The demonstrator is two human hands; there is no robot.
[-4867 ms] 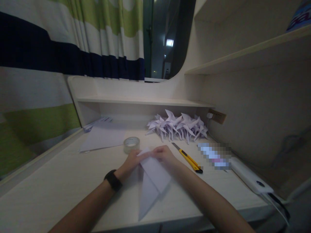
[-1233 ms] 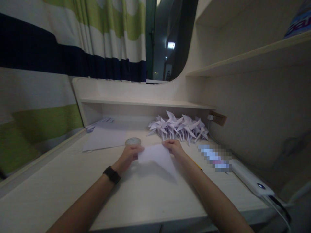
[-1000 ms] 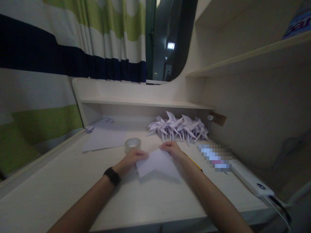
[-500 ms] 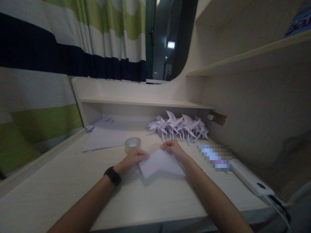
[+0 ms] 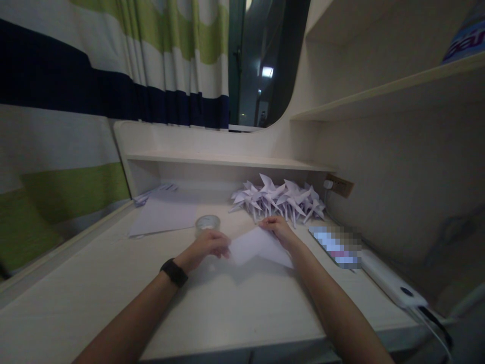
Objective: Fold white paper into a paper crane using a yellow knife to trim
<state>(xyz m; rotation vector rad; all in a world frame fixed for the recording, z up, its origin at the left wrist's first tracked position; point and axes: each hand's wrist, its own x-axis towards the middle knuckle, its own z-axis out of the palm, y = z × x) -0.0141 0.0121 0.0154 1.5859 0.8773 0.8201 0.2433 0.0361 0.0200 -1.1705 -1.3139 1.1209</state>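
Note:
A white sheet of paper (image 5: 252,246), partly folded over, is held up just above the desk between my two hands. My right hand (image 5: 278,230) pinches its upper edge with thumb and fingertips. At the sheet's left end, my left hand (image 5: 208,245) has its fingers curled at the paper's edge, slightly blurred; a black watch band is on that wrist. Right behind my left hand stands a roll of clear tape (image 5: 207,222), its lower part hidden by the hand. Beyond my right hand lies a pile of folded white paper pinwheels (image 5: 278,197).
A stack of white paper (image 5: 162,212) lies at the back left of the desk (image 5: 212,318). To the right are a phone with a blurred screen (image 5: 335,247) and a white power strip (image 5: 390,283). A low shelf (image 5: 227,161) spans the back; a striped curtain (image 5: 162,65) hangs left.
The paper has been lifted and shifted a little to the right. My right hand has moved right with it; my left hand has moved slightly up and left.

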